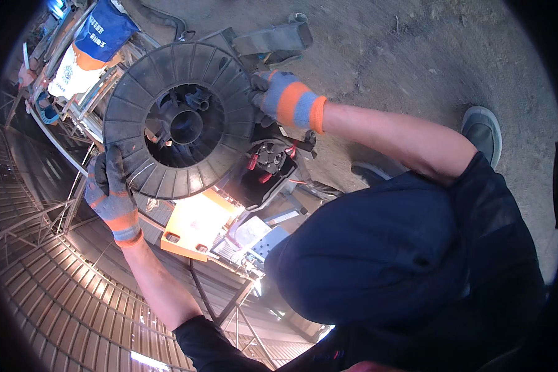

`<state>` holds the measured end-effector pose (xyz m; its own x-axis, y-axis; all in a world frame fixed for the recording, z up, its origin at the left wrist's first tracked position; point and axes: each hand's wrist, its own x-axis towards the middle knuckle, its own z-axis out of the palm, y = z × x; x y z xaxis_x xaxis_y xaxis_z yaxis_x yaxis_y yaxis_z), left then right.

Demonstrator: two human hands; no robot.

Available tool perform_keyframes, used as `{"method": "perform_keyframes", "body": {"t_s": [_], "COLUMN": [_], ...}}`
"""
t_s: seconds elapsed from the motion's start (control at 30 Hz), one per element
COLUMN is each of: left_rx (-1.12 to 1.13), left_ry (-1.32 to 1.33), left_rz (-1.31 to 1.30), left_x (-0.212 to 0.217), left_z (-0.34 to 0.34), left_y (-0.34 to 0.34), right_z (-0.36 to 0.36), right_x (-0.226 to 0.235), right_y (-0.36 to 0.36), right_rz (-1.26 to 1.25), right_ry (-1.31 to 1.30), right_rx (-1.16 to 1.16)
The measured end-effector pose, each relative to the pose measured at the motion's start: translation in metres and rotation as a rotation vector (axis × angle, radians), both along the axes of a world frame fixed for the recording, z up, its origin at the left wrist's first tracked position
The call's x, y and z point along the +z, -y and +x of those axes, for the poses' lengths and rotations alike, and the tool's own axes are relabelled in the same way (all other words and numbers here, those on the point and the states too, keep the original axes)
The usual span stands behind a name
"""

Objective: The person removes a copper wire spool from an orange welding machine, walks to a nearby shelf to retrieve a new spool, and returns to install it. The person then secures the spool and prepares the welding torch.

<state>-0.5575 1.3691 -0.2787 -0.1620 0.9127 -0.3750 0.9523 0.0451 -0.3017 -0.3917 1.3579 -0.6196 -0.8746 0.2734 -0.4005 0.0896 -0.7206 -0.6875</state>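
Note:
A large black plastic spool [127,118] with a ribbed round flange is held up between my two hands, its flange facing the view. Through the wide centre opening a round hub tube shows, with dark parts behind it. My left hand [113,197], in a grey and orange glove with dark fingers, grips the flange's lower left rim. On the opposite side, my right hand [282,99], in a matching glove, is closed on the right rim. The far side of the spool and some of my fingertips are hidden.
Below the spool stand an orange box [186,245] in bright light and an open black machine housing [270,161] with red parts. A blue, orange and white sack [99,46] lies at upper left. Grey metal pieces [273,40] rest on the dirt floor [403,68].

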Motion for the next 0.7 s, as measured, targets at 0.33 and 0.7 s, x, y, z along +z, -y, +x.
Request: {"method": "perform_keyframes", "body": {"t_s": [0.33, 0.7], "left_rx": [0.517, 0.423], "left_ry": [0.135, 0.104], "left_rz": [0.276, 0.082], "left_x": [-0.005, -0.002], "left_z": [-0.014, -0.029], "left_y": [-0.013, -0.002], "right_z": [-0.010, -0.016], "right_x": [-0.009, -0.011], "right_y": [-0.015, -0.023], "right_rz": [-0.142, 0.078], "right_ry": [-0.023, 0.050], "right_rx": [-0.121, -0.093]}}
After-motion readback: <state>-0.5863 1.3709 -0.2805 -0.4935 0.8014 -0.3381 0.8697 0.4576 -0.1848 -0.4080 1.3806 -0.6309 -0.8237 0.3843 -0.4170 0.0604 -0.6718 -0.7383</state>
